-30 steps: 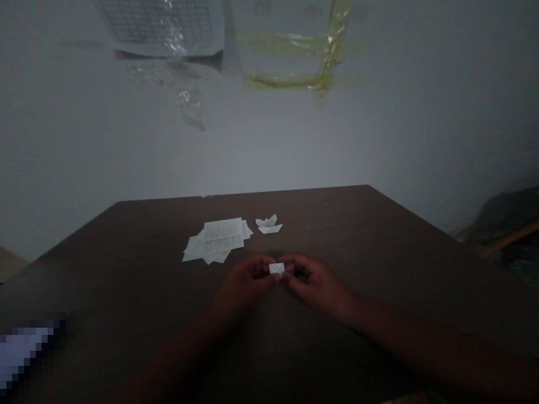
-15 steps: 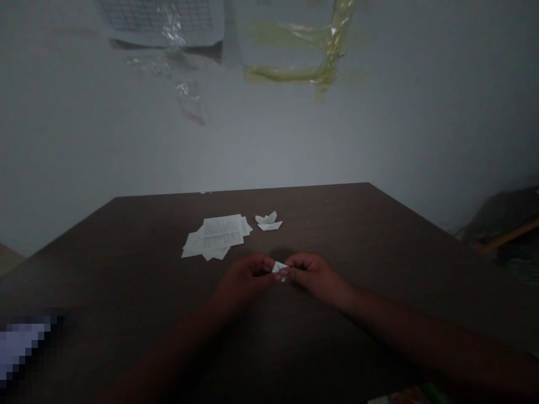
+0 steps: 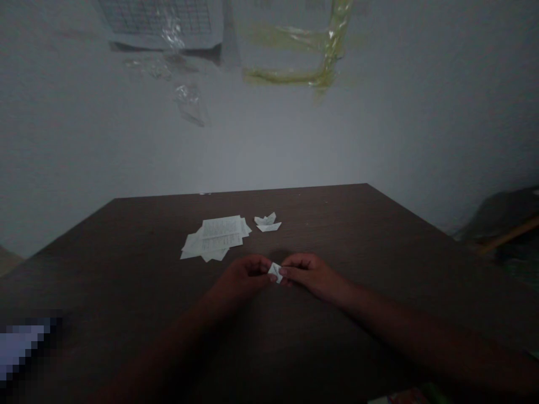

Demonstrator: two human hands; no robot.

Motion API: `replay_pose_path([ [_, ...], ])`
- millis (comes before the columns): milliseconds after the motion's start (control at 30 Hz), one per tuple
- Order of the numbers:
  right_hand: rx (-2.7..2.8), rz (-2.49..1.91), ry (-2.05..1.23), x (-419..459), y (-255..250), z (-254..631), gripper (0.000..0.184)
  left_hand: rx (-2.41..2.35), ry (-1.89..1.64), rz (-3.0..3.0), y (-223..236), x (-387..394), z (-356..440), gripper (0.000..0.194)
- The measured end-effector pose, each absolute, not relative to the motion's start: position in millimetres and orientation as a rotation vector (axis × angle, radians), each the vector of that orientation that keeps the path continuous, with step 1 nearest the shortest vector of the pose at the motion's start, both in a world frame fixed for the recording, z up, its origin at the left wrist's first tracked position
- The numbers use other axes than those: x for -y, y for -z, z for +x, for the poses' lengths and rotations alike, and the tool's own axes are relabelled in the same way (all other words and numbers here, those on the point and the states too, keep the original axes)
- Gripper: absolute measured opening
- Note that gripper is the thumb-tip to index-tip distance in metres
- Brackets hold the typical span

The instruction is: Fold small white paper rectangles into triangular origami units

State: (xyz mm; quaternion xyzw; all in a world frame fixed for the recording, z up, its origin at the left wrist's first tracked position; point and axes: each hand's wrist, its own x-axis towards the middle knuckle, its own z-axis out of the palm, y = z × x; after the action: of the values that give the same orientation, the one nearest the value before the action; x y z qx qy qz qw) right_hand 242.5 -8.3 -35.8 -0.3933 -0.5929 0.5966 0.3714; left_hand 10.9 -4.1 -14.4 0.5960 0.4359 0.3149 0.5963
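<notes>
Between my two hands is a small piece of folded white paper [image 3: 275, 271], turned so that it looks like a diamond. My left hand [image 3: 246, 275] pinches its left side between thumb and fingers. On the right edge, my right hand [image 3: 309, 274] grips it, the thumb lying over the front. Fingertips hide parts of the paper's edges. Beyond the hands, a folded paper boat [image 3: 268, 222] rests on the table. To its left lies a loose, overlapping pile of printed paper sheets [image 3: 221, 230].
The dark brown table [image 3: 337, 224] reaches back to a pale wall [image 3: 286, 140] with taped papers on it. A pixelated light object [image 3: 19, 348] is at the lower left. Something colourful [image 3: 404, 397] shows at the bottom edge, and dark items [image 3: 501, 219] stand at the far right.
The folded paper has turned from a squarish, level position to a diamond one. My right thumb has moved onto its front. Boat and sheets stay in place.
</notes>
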Motion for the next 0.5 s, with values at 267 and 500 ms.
replay_pose_path([
  [267, 1.538, -1.031, -1.471, 11.1, 34.8, 243.4, 0.037, -1.084, -0.723, 1.446, 14.2, 2.6, 10.4, 0.033],
  [500, 1.604, -1.036, -1.456, 12.0, 36.0, 242.7, 0.039, -1.121, -0.703, 1.592, 6.5, 8.8, 10.0, 0.027],
])
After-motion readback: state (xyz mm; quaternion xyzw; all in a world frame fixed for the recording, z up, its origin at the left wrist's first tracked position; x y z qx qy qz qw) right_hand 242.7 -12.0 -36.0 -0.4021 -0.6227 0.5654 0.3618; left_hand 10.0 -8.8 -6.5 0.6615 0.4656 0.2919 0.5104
